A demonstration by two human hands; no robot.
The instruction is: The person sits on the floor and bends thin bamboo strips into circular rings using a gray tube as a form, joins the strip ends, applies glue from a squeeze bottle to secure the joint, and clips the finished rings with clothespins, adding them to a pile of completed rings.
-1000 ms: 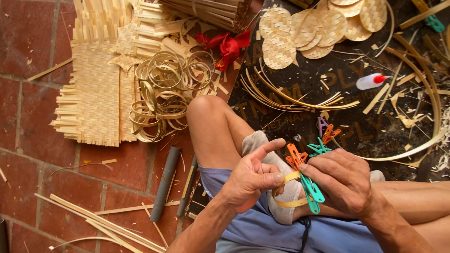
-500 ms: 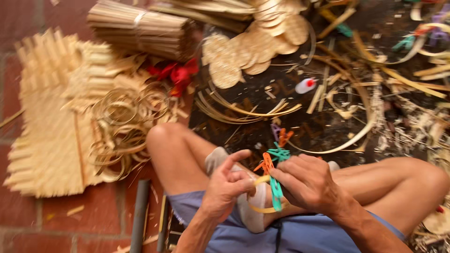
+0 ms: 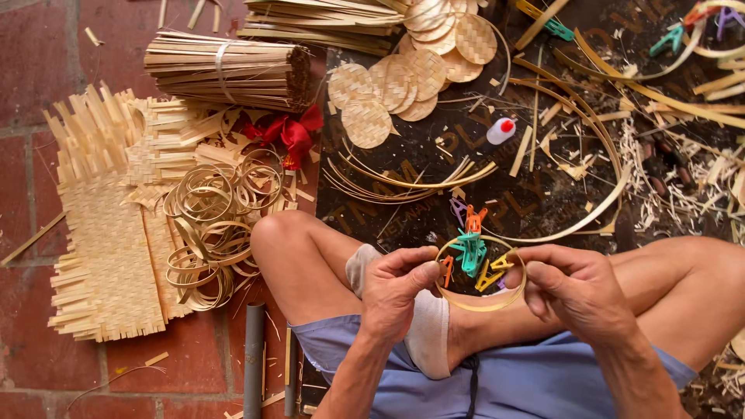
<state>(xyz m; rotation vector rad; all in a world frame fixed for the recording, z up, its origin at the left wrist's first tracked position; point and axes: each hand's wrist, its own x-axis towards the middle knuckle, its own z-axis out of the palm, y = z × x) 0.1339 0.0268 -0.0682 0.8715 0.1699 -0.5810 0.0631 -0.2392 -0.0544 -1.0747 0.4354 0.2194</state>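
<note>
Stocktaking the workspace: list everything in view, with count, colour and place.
bamboo ring: one, tan, held between both hands
clips: several, teal, orange, yellow, on the ring
woven discs: about ten, tan, top centre
stick bundle: one, tan, upper left
woven mats: a few, tan, left
loose rings: many, tan, beside the mats
red ribbon: one, below the bundle
small bottle: one, white, red cap
left hand: grips the ring
right hand: grips the ring
</note>
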